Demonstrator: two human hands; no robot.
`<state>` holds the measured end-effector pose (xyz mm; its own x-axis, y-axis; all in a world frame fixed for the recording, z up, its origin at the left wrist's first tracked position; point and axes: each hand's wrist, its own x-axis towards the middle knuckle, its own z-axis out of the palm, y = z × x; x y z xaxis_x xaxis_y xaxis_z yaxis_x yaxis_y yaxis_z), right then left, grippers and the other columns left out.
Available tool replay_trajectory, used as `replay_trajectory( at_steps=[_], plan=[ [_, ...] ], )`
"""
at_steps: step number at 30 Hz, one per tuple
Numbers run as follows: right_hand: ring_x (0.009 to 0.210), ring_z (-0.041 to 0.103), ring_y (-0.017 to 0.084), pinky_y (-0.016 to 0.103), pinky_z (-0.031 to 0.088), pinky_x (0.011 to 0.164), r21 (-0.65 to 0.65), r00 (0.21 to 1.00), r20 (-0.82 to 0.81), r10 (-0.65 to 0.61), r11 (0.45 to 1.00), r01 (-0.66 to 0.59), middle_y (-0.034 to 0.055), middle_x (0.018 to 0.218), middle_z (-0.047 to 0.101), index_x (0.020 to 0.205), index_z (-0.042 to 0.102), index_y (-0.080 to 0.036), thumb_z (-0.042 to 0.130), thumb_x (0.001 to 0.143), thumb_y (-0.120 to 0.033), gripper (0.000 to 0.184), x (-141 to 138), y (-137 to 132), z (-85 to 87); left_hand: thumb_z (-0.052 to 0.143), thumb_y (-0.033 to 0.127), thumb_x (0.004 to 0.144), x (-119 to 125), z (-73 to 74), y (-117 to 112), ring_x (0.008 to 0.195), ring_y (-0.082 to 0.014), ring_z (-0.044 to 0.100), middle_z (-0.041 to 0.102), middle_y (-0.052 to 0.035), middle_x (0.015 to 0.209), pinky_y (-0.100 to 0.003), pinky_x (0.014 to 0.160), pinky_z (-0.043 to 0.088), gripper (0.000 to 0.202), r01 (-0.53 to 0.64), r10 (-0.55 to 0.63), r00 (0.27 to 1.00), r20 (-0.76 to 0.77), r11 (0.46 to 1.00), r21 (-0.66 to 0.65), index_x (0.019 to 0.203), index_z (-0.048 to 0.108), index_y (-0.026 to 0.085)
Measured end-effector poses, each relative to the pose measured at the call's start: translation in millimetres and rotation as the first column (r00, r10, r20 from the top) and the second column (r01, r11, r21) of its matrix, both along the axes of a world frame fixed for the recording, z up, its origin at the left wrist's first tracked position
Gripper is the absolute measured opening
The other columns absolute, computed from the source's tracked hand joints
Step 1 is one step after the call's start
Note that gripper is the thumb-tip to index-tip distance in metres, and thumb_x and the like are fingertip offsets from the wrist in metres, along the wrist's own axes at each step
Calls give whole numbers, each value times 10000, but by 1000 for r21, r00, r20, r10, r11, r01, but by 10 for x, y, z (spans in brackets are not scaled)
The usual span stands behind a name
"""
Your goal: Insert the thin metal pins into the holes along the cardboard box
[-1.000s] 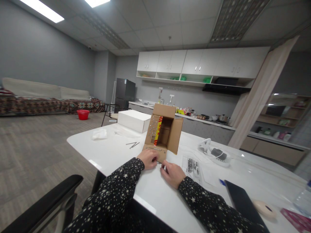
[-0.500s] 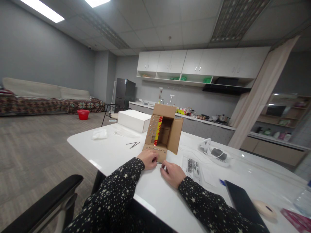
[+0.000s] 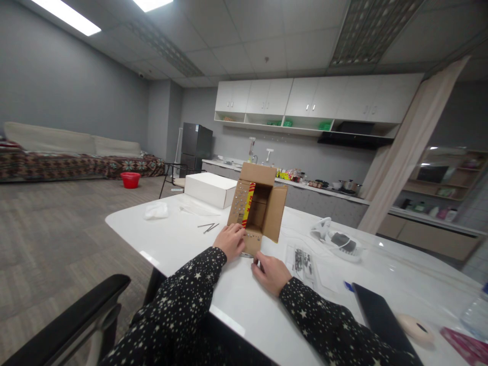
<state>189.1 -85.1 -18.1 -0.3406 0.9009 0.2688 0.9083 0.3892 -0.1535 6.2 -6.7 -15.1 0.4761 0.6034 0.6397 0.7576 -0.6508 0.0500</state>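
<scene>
A brown cardboard box (image 3: 269, 211) stands tilted on the white table with its open side facing me. Small shiny round bits dot its left flap and the lower flap (image 3: 252, 247). My left hand (image 3: 231, 241) is at the lower left flap, its fingers bent together; their tips reach the small bits, and whatever they pinch is hidden. Just right of the lower flap, my right hand (image 3: 271, 273) rests on the table with thumb and finger closed on a thin metal rod (image 3: 247, 255), which lies along the flap's front edge.
Thin metal rods (image 3: 209, 226) lie left of the box, near a white box (image 3: 210, 189) and a crumpled white bag (image 3: 156, 210). To the right are a clear case with dark pieces (image 3: 303, 262), a white corded device (image 3: 339, 241), a black tablet (image 3: 381, 315) and a beige mouse (image 3: 415, 328).
My left hand has moved up and slightly left, from the lower flap's front edge to the flap's left side. The right hand has barely moved.
</scene>
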Motion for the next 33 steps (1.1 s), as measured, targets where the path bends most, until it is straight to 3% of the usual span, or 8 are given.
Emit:
replay_trajectory(
  at_steps=[5, 22, 33],
  plan=[
    [645, 551, 126, 234, 265, 591, -7, 1000, 9, -5, 1000, 5, -3, 732, 639, 923, 556, -213, 432, 893, -276, 142, -5, -2, 3, 497, 169, 773, -5, -35, 32, 1102, -225, 493, 573, -77, 1180, -373, 926, 402, 291, -11, 12, 1000, 17, 999, -30, 1056, 557, 195],
    [636, 545, 126, 235, 247, 579, -13, 1000, 15, -14, 1000, 15, -6, 712, 633, 924, 560, -208, 441, 892, -281, 143, -11, -7, 15, 503, 171, 788, 12, 7, 16, 943, -213, 569, 661, -74, 987, -353, 873, 431, 173, -10, 9, 999, -40, 999, -42, 930, 602, 171],
    [633, 540, 124, 237, 253, 587, 1, 1000, 15, -3, 1000, 3, -3, 726, 637, 921, 556, -212, 432, 898, -291, 149, -3, 7, -2, 502, 166, 780, 11, -25, 41, 922, -210, 551, 627, -73, 969, -353, 854, 435, 176, -2, 1, 999, -36, 1000, -28, 928, 598, 177]
  ],
)
